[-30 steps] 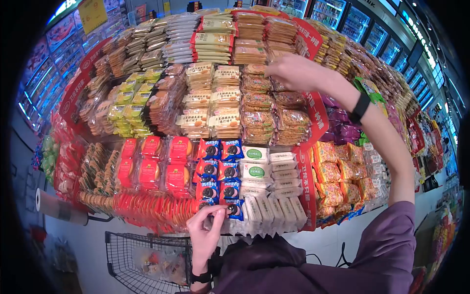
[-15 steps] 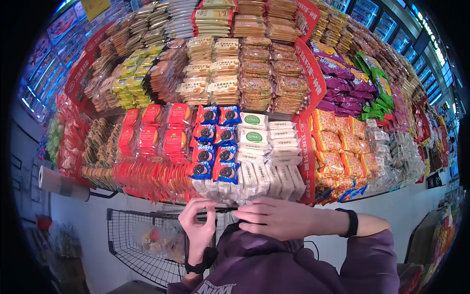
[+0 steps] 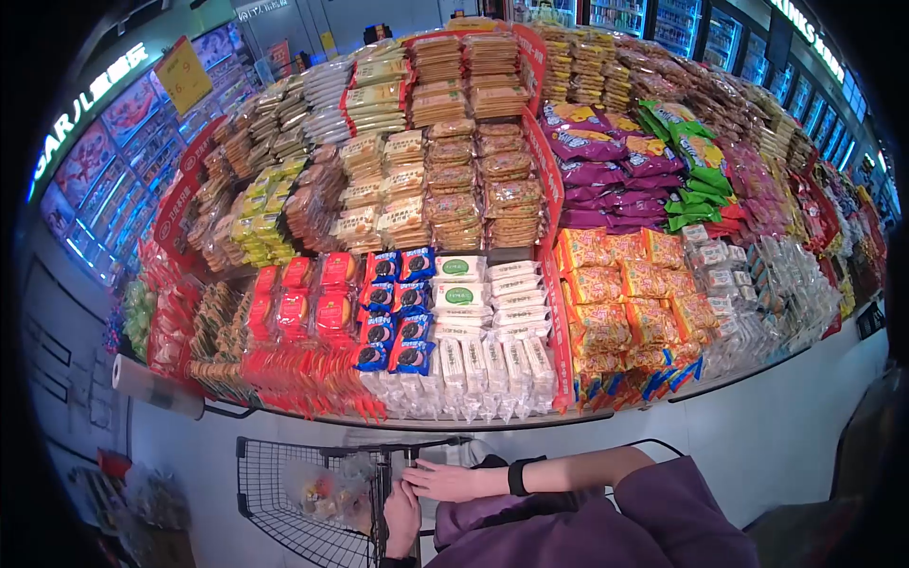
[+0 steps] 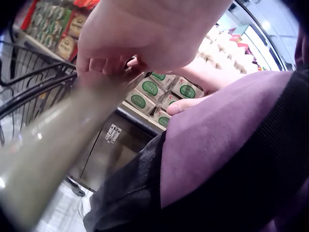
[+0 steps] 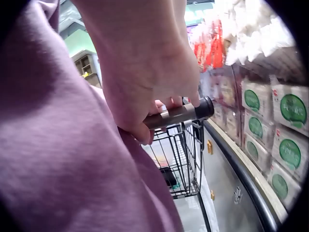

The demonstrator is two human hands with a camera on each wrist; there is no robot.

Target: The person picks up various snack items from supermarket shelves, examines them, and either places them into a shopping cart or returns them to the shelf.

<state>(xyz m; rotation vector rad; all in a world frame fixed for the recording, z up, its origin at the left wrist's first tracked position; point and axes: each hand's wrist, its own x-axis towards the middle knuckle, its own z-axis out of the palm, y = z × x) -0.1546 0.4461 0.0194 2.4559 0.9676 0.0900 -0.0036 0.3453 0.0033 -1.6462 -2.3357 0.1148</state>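
A black wire shopping cart (image 3: 301, 506) stands beside the person, turned sideways to the display. Low in the head view, the left hand (image 3: 401, 519) grips the cart's handle. The left wrist view shows that hand (image 4: 140, 36) with its fingers curled over the blurred grey-green handle (image 4: 58, 140). Close by on the same handle is the right hand (image 3: 445, 481), its fingertips right at the left hand in the head view. Seen from the right wrist, the right hand (image 5: 149, 63) bends round the grey handle bar (image 5: 176, 115), near its black end cap.
A clear bag of goods (image 3: 327, 483) lies in the cart. Ahead rises a tiered display of wrapped biscuits, with blue cookie packs (image 3: 398, 327), white packs (image 3: 461, 295) and orange packs (image 3: 625, 284). A roll of plastic bags (image 3: 156, 385) juts from its left front edge.
The right hand came down from the upper biscuit stacks, and the left hand drew back from the blue cookie packs. Both hands are now at the cart handle, and the view has shifted.
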